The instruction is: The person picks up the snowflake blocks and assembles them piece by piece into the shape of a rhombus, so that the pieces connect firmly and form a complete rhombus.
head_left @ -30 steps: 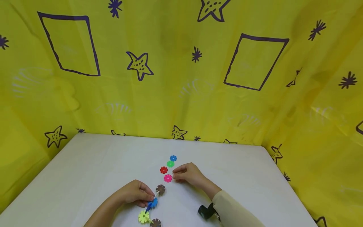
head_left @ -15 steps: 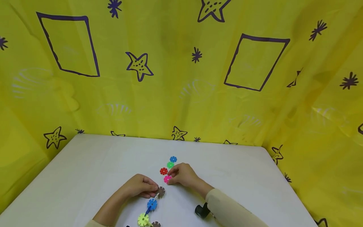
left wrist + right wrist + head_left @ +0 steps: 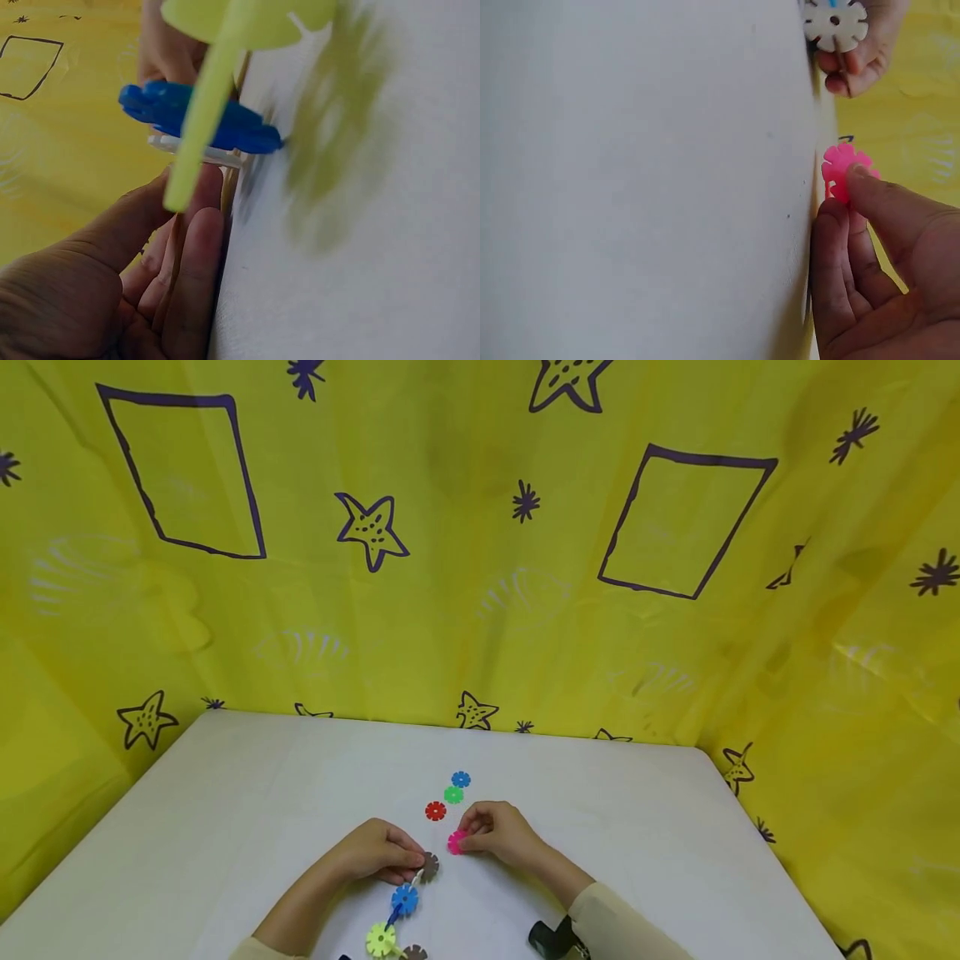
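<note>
My left hand (image 3: 377,853) pinches a brown notched plastic disc (image 3: 431,867) at the far end of a chain of linked discs. Below it in the head view follow a white disc (image 3: 417,878) seen edge-on, a blue disc (image 3: 405,901), a dark blue one (image 3: 393,917) and a yellow-green one (image 3: 380,940). Another brown disc (image 3: 414,953) is cut off by the lower edge. Between thumb and fingers, my right hand (image 3: 501,835) holds a pink disc (image 3: 844,171), apart from the chain. The left wrist view shows the blue disc (image 3: 225,124) close up.
Three loose discs lie beyond the hands on the white table (image 3: 300,777): red (image 3: 436,811), green (image 3: 453,795) and blue (image 3: 461,779). A black device (image 3: 551,938) is at the right wrist. A yellow patterned curtain (image 3: 420,610) surrounds the table's back and sides.
My left hand has moved from the blue disc up to the brown one at the chain's end. My right hand has taken the pink disc off the table and drawn it slightly nearer.
</note>
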### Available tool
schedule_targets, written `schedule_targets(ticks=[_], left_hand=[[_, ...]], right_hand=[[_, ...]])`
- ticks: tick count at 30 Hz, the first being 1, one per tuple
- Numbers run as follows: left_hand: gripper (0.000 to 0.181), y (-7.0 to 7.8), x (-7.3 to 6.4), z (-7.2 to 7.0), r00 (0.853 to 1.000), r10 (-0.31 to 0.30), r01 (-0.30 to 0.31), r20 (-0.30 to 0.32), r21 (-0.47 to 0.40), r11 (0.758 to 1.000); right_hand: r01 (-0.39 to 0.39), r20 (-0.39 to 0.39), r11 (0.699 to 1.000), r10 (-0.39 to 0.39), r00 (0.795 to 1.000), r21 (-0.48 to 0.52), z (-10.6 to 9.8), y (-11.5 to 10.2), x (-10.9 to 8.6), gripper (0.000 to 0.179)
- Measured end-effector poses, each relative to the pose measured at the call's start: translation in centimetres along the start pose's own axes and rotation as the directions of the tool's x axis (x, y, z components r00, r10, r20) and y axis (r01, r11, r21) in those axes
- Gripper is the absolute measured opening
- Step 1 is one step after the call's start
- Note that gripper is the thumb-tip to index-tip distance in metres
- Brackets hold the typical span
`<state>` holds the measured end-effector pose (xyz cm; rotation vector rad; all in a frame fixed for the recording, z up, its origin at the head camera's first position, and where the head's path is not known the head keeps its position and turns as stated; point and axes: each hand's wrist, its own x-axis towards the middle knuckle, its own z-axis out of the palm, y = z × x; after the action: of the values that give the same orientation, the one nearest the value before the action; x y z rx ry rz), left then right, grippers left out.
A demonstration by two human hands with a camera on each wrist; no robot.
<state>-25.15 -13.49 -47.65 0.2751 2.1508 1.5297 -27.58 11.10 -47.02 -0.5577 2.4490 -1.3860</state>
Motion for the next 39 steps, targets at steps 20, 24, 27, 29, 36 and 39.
schedule_targets(ticks=[20,24,27,29,36,39], left_hand=[[0.018,0.6,0.7,1.2,0.999,0.005,-0.005,0.041,0.000,1.000],[0.018,0.7,0.7,1.3,0.999,0.009,-0.009,0.040,-0.003,1.000],[0.018,0.8,0.7,1.4,0.999,0.004,-0.004,0.033,-0.004,1.000],[0.018,0.8,0.7,1.4,1.000,-0.001,0.001,0.031,-0.003,1.000],[0.018,0.7,0.7,1.4,1.000,-0.005,0.005,0.023,0.008,1.000],[0.018,0.7,0.7,1.5,1.000,-0.007,0.006,0.023,0.014,1.000]], right_hand=[[0.042,-0.005,0.996,-0.042,0.999,0.076,0.8,0.6,-4.3,0.008],[0.062,-0.009,0.995,-0.061,0.998,0.084,1.0,0.8,-4.1,0.008],[0.076,-0.013,0.992,-0.075,0.997,0.097,1.2,0.9,-4.1,0.008],[0.079,-0.023,0.991,-0.077,0.997,0.111,1.3,1.0,-4.1,0.008],[0.114,-0.087,0.983,-0.102,0.991,0.146,1.8,1.3,-4.1,0.009],[0.096,-0.093,0.985,-0.084,0.992,0.140,1.8,1.3,-4.1,0.010]])
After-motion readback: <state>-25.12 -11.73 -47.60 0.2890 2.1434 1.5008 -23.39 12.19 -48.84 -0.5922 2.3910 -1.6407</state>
